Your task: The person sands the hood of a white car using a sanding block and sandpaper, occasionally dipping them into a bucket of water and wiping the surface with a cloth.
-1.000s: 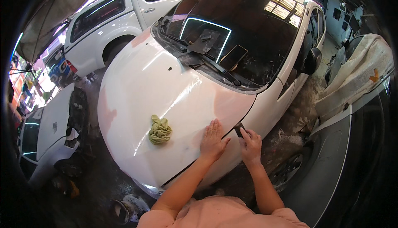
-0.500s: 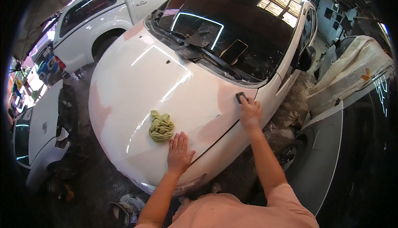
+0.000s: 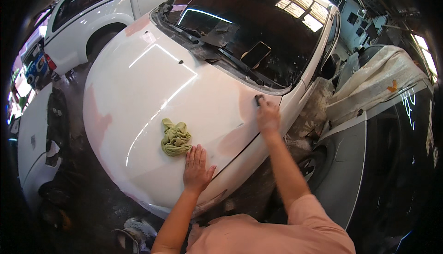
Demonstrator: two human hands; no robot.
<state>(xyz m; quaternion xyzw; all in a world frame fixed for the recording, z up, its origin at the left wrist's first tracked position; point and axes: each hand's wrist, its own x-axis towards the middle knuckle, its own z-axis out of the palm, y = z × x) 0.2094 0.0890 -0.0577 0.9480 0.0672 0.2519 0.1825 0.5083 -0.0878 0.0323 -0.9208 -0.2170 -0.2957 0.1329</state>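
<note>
A white car hood [image 3: 152, 87] with pinkish patches spreads out in front of me. My left hand [image 3: 197, 170] lies flat on its near part, fingers stretched out, beside a crumpled green cloth [image 3: 176, 138]. Up by the windshield's lower right corner, my right hand [image 3: 268, 117] grips a small dark sanding block [image 3: 259, 99], pressed against the hood next to a pink patch [image 3: 248, 104]. Motion blurs this hand a little, and its fingers cover most of the block.
A phone [image 3: 256, 54] rests on the windshield near the wipers [image 3: 240, 64]. To the right stands a grey car body [image 3: 339, 157] partly draped with a whitish cover [image 3: 383, 76]. A white pickup [image 3: 110, 18] is behind at left; a detached white car part [image 3: 34, 134] stands at far left.
The view has shifted, so the car sits slightly further left. My right hand still holds the block near the hood's right edge, now blurred by motion. My left hand stays flat.
</note>
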